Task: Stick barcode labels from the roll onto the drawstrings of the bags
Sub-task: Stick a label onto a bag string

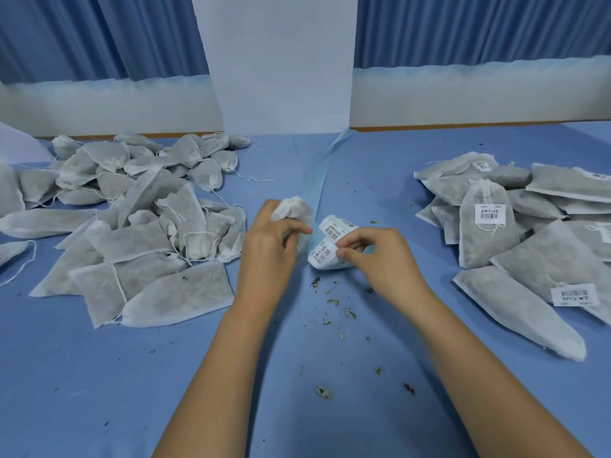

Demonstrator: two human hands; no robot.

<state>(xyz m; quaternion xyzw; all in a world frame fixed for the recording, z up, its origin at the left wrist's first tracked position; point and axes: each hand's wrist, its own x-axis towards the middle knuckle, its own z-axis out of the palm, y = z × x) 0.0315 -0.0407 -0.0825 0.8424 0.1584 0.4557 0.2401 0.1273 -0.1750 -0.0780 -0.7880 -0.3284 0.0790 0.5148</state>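
Note:
My left hand [271, 246] grips the gathered white top of a bag [291, 208] at the table's middle. Just right of it lies the label roll [327, 247], white barcode labels facing up. My right hand [370, 251] pinches the edge of a label on that roll with thumb and fingertips. A strip of blue backing paper [319, 180] trails from the roll toward the far wall. A pile of unlabelled grey drawstring bags [132, 219] covers the left side. Bags bearing barcode labels [515, 226] are stacked on the right.
The blue table [165, 375] carries scattered dried leaf crumbs [334, 302] in front of my hands. A white pillar [281, 61] and blue curtains stand behind the far edge. Loose white strings stick out of the left pile.

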